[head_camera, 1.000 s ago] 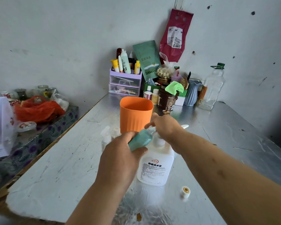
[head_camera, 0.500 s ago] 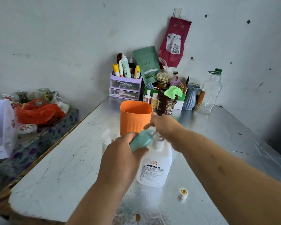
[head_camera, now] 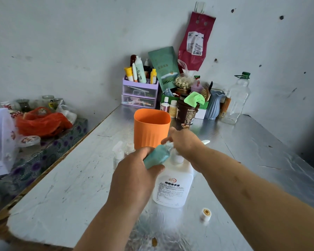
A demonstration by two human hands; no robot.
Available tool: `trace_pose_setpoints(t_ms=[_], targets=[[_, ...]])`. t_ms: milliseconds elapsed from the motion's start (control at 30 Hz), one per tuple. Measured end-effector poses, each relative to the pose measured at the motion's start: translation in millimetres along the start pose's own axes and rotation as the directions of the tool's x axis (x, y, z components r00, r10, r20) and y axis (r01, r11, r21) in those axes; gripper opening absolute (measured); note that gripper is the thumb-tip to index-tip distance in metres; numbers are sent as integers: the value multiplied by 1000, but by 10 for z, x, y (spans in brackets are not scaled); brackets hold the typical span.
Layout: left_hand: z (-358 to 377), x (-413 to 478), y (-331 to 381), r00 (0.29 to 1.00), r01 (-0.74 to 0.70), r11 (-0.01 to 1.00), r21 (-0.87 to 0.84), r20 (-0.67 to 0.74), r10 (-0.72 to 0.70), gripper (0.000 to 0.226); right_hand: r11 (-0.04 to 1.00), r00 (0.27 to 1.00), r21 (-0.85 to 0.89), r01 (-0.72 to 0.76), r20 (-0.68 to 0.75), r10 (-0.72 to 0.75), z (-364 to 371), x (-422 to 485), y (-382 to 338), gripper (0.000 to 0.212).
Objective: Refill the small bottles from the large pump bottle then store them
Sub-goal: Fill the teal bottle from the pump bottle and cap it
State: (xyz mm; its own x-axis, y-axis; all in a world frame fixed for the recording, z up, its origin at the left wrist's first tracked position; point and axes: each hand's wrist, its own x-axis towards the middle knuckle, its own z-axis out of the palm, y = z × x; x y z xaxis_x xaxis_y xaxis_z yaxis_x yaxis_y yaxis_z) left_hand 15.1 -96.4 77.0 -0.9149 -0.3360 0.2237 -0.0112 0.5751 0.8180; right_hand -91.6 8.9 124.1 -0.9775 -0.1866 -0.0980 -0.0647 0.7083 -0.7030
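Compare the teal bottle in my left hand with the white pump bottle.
The teal bottle is small and teal; the pump bottle is much larger, white and labelled. The teal bottle is tilted, gripped off the table by the left hand; the pump bottle stands upright on the table. Both look like plastic bottles and are close together.

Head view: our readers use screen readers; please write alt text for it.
A person's left hand holds a small teal bottle tilted, the right hand pinching its top, above a large white pump bottle. An orange cup stands behind them on the metal table; a small cap lies nearby.
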Motion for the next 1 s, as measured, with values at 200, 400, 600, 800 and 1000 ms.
trace_pose_setpoints(t_ms=[200, 400, 600, 800, 1000], targets=[[-42, -29, 65, 1000, -9, 1000, 4, 1, 9, 38, 999, 1000, 42, 24, 8, -25, -67, -77, -86, 39], [-49, -46, 88, 1000, -18, 1000, -1, -12, 17, 39, 998, 998, 24, 51, 20, -51, -148, -163, -154, 46], [-51, -19, 108, 1000, -23, 1000, -18, -16, 23, 38, 999, 1000, 47, 21, 0, -21, -142, -154, -163, 37], [-21, -1, 81, 999, -29, 999, -13, -29, 29, 40, 999, 999, 18, 47, -23, -46, -116, -105, -107, 37], [9, -5, 21, 1000, -7, 1000, 19, -24, 7, 39, 996, 999, -83, 42, 4, -42, 3, -20, -17, 37]])
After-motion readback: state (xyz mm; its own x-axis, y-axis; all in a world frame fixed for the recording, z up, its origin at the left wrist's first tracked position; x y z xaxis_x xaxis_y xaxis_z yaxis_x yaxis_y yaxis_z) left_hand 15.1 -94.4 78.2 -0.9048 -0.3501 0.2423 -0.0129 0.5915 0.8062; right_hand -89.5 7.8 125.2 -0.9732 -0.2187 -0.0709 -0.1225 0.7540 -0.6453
